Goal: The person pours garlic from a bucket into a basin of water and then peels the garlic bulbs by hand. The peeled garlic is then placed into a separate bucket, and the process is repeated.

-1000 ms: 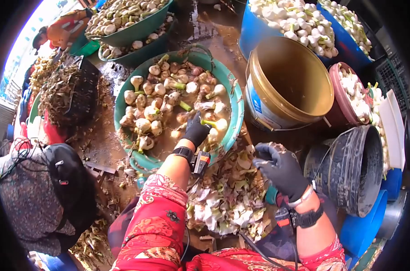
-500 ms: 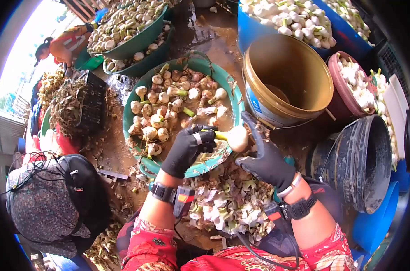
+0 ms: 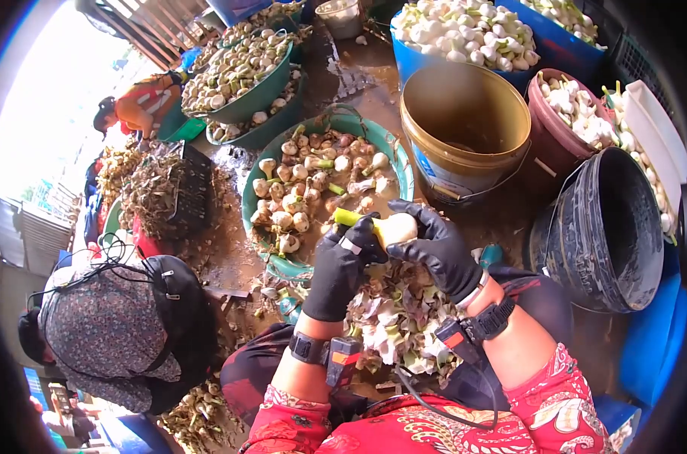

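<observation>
A pale garlic bulb (image 3: 398, 229) with a short green stalk is between my two black-gloved hands, the stalk pointing left. My left hand (image 3: 339, 271) is closed around the stalk and neck. My right hand (image 3: 443, 253) curves around the bulb's right side, its fingers and thumb against it. Just beyond, a green tub (image 3: 250, 219) holds several soiled garlic bulbs (image 3: 292, 203) in murky water. Beneath my hands lies a heap of stripped garlic skins (image 3: 396, 321), whitish and purple.
A tan bucket (image 3: 464, 163) stands behind my right hand, with a black bucket (image 3: 585, 234) tilted at the right. Blue tubs (image 3: 411, 64) and a pink tub (image 3: 544, 113) hold cleaned garlic. On the left are a person in a patterned head covering (image 3: 105, 318) and a black crate (image 3: 192, 193).
My right hand has gone from spread fingers beside the garlic bulb to closing around it. Both hands and the bulb are now nearer my body relative to the tub. The camera view has shifted.
</observation>
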Demonstrator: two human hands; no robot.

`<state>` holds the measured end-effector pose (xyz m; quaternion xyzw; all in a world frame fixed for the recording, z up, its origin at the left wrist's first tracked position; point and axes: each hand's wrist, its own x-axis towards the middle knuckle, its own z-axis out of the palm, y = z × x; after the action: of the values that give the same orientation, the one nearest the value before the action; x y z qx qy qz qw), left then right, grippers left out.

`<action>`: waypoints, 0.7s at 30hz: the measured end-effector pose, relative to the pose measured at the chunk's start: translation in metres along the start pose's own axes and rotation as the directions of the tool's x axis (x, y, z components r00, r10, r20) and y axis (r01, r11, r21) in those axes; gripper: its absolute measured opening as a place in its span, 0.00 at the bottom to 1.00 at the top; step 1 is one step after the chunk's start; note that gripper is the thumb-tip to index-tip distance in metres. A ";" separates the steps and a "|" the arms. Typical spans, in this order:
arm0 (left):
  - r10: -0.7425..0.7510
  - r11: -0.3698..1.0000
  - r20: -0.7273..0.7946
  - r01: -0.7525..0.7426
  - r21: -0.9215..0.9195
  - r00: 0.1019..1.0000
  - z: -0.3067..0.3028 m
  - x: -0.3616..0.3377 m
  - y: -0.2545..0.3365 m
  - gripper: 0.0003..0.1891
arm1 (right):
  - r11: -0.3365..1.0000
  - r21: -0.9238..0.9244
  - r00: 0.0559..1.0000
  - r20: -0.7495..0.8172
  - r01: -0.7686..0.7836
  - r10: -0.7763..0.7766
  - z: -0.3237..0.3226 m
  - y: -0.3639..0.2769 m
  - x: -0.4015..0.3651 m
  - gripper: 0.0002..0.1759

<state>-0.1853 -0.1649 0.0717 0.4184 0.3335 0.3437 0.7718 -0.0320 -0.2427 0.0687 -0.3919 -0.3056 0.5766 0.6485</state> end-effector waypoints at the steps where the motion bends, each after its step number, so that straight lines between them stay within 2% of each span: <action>1: 0.008 0.999 -0.022 -0.007 0.049 1.000 0.002 -0.003 0.003 0.10 | 0.999 -0.041 1.000 -0.020 -0.008 0.007 0.001 0.001 0.001 0.31; 2: 0.006 0.998 -0.022 -0.005 0.058 1.000 0.002 -0.004 0.005 0.10 | 0.997 -0.078 0.999 -0.045 -0.017 0.014 0.002 0.002 0.002 0.31; 4: 0.041 0.995 -0.022 -0.038 0.095 0.999 0.001 -0.006 0.008 0.10 | 1.000 -0.029 0.999 -0.049 -0.012 0.011 0.002 0.007 0.003 0.28; 10: 0.057 0.988 0.002 -0.057 0.146 0.998 0.011 -0.012 0.023 0.12 | 0.979 0.199 0.998 -0.034 -0.044 0.051 0.001 0.006 0.004 0.26; 13: -0.058 0.995 0.004 0.057 0.083 0.998 0.003 -0.009 0.023 0.14 | 0.975 0.213 0.997 -0.015 -0.066 0.071 -0.001 0.004 0.002 0.24; 14: -0.061 0.995 0.004 0.061 0.084 0.998 0.003 -0.008 0.023 0.14 | 0.974 0.215 0.997 -0.017 -0.067 0.073 -0.001 0.005 0.001 0.24; 16: -0.055 0.979 0.003 0.053 0.197 0.999 0.005 -0.007 0.025 0.14 | 0.980 0.181 0.997 0.027 -0.080 0.077 0.001 0.006 -0.001 0.23; 17: -0.053 0.967 -0.013 0.055 0.247 0.998 0.001 -0.008 0.027 0.14 | 1.000 0.005 1.000 0.007 0.002 -0.003 0.003 0.005 -0.003 0.20; 18: -0.060 0.967 -0.010 0.060 0.249 0.998 0.000 -0.010 0.027 0.14 | 1.000 0.008 1.000 0.000 0.002 -0.002 0.002 0.008 -0.002 0.20; 19: -0.008 0.939 -0.004 0.009 0.345 1.000 0.000 -0.012 0.028 0.13 | 0.956 0.267 0.992 0.058 -0.125 0.113 0.000 0.012 0.001 0.19; 20: 0.045 0.899 0.005 -0.043 0.436 0.999 -0.001 -0.014 0.030 0.12 | 0.831 0.496 0.967 0.147 -0.253 0.207 -0.001 0.014 0.005 0.19; 21: 0.042 0.864 0.024 -0.048 0.502 0.999 -0.007 -0.013 0.030 0.10 | 0.778 0.538 0.946 0.178 -0.325 0.272 -0.002 0.014 0.005 0.17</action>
<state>-0.2056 -0.1604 0.0984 0.6143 0.3969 0.2606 0.6302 -0.0364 -0.2379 0.0556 -0.2011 -0.0860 0.7532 0.6204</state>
